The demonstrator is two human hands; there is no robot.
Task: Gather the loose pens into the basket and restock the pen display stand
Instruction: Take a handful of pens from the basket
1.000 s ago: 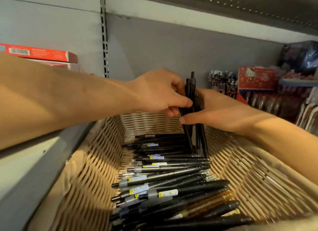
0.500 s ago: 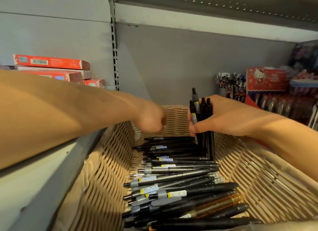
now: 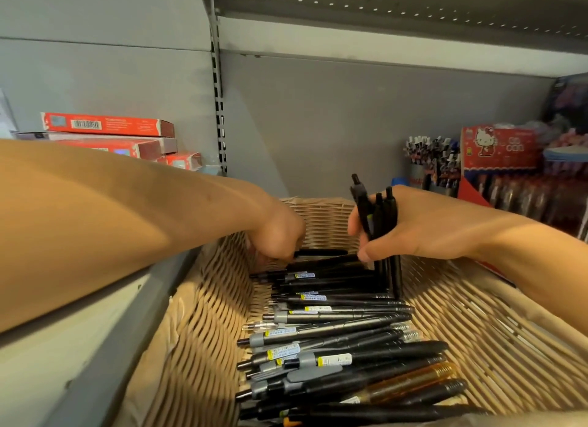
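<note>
A: Item 1, writing; what can be read?

B: No brand is legible; yellow-and-white stickers are seen on many barrels of the loose pens [image 3: 334, 337], but the print is too small to be made out; a barcode label is shown on the top red box [image 3: 108, 124] of the stack at the left; a white cartoon cat with a bow is printed on the red display card [image 3: 496, 148] at the right, the lettering beside it blurred.

A: Item 2, position and axis of the pens?

B: The loose pens are laid flat in the wicker basket [image 3: 197, 331], stacked in a row from near edge to far end; long axes are set across the basket, left to right, with the grey clip ends mostly at the left; 1 amber translucent pen [image 3: 413, 380] is noted near the front. A bundle of black pens [image 3: 378, 223] is held upright, clicker ends up, lower ends down among the flat pens at the far end.

A: Item 3, hands?

B: The bundle is gripped by the right hand [image 3: 426, 226], fingers and thumb curled round it; the left hand [image 3: 280, 232] is lowered at the far-left corner of the basket, fingers curled downward, and a black pen [image 3: 321, 252] is seen at its fingertips; whether it is gripped cannot be told.

A: Item 4, surroundings?

B: A cup of pens [image 3: 432, 159] is recorded on the shelf behind the basket.
</note>
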